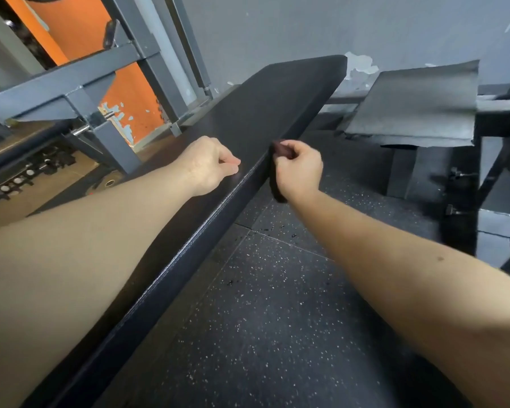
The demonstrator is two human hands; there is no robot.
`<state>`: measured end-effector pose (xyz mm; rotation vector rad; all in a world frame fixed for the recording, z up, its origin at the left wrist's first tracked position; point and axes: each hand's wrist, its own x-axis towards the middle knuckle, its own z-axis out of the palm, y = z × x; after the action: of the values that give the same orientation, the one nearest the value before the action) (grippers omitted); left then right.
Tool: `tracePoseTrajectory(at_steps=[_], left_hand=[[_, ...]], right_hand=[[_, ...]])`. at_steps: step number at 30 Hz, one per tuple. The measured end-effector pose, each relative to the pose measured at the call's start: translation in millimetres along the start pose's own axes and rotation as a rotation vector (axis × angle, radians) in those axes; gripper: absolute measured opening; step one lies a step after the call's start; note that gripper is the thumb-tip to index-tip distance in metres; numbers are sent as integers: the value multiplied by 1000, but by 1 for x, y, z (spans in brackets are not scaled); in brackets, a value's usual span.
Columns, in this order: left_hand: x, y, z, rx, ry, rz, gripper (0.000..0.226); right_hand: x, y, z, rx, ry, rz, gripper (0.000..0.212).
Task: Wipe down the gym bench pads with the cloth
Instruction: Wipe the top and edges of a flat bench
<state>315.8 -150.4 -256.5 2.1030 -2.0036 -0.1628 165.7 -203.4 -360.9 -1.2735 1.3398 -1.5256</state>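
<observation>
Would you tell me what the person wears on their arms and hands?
Both the left forearm and the right forearm are bare, no sleeve in view. The left hand and right hand carry no glove, ring, watch or band. One small dark spot marks the right forearm.

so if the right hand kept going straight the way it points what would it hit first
The bench pad: the right hand points up and left at its side edge, and the cloth it grips seems to lie against that edge, as far as depth shows.
</observation>
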Motion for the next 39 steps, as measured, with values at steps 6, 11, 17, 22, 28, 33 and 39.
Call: tracePoseTrajectory(at_steps=[6,11,17,22,28,33,39], left_hand=[[-5,-7,4,0,2,-9,21],[-4,-5,1,5,-11,-13,22],[-10,-2,3,-33,-1,-26,20],[-7,-1,-2,-29,-7,-37,21],[-9,-4,-1,-75,-5,-34,20],[-15,-5,1,-89,26,-9,18],[-36,-6,-18,-40,-21,-53,11]], right_hand=[[-44,8,2,-42,-114,-99,11],[-82,9,-4,-9,-256,-143,14],[-10,5,0,-32,-60,-49,10],[-57,7,0,-27,-151,-158,14],[-111,12,-1,62,-346,-274,10],[-59,9,-2,-1,-214,-197,14],[-65,5,-4,-21,-219,-175,17]])
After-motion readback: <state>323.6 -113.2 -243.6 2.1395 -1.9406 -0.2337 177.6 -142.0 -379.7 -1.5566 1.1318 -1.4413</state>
